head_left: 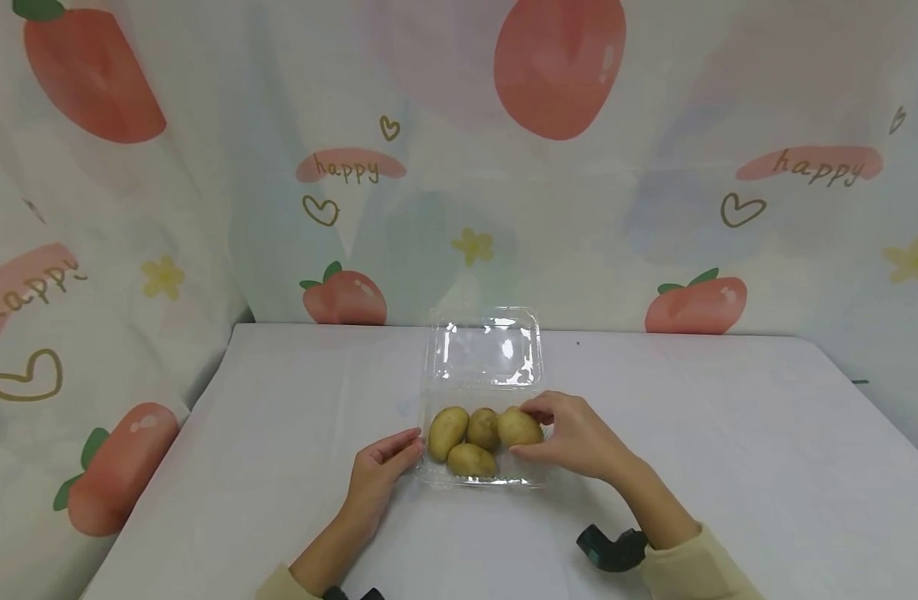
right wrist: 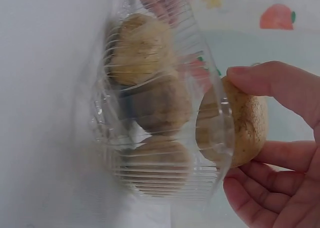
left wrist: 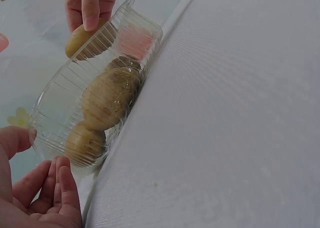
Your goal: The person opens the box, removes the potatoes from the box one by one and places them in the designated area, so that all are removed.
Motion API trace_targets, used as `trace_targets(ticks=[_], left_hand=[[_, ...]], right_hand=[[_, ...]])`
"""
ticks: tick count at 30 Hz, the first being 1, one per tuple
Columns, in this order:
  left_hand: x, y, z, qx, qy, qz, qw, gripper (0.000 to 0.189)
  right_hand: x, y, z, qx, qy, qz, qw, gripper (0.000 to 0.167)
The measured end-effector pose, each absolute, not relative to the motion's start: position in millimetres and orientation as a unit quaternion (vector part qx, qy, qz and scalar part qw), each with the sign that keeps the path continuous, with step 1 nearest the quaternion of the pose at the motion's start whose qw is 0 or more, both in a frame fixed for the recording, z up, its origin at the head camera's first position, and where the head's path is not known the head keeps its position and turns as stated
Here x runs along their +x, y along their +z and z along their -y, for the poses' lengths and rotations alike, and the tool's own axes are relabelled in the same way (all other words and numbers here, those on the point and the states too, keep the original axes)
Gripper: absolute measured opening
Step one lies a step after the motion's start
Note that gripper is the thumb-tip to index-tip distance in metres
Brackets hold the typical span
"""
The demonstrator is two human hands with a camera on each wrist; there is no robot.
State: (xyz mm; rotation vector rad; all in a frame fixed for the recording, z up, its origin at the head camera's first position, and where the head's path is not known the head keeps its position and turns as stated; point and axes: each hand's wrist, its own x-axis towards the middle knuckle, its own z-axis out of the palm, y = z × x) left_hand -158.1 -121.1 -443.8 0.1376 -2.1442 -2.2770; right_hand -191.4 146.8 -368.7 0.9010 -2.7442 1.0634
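Note:
A clear plastic clamshell box (head_left: 436, 477) sits on the table with its lid (head_left: 483, 350) raised at the back. Inside lie three potatoes: one on the left (head_left: 448, 432), one in the middle (head_left: 483, 428) and one at the front (head_left: 471, 460). My right hand (head_left: 579, 435) grips a fourth potato (right wrist: 245, 123) between thumb and fingers at the box's right side, level with the rim in the right wrist view. At the left edge, my left hand (head_left: 381, 471) holds the box, thumb at the rim and fingertips against its side wall.
The table (head_left: 301, 400) has a white cover. Behind it and to the left hangs a fruit-printed cloth (head_left: 428, 242). A black curved object (head_left: 612, 550) is beside the right sleeve (head_left: 694, 567), and dark pieces show by the left sleeve (head_left: 284, 583).

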Motion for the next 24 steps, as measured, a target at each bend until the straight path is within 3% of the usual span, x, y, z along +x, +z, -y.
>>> trace_targets(ticks=[24], left_hand=[[-159.7,-448.4,121.6,0.043,-0.729,0.683,0.008,0.040]], right_hand=[[-189.9,-358.6,-171.3,0.207,0.364,0.906,0.067,0.042]])
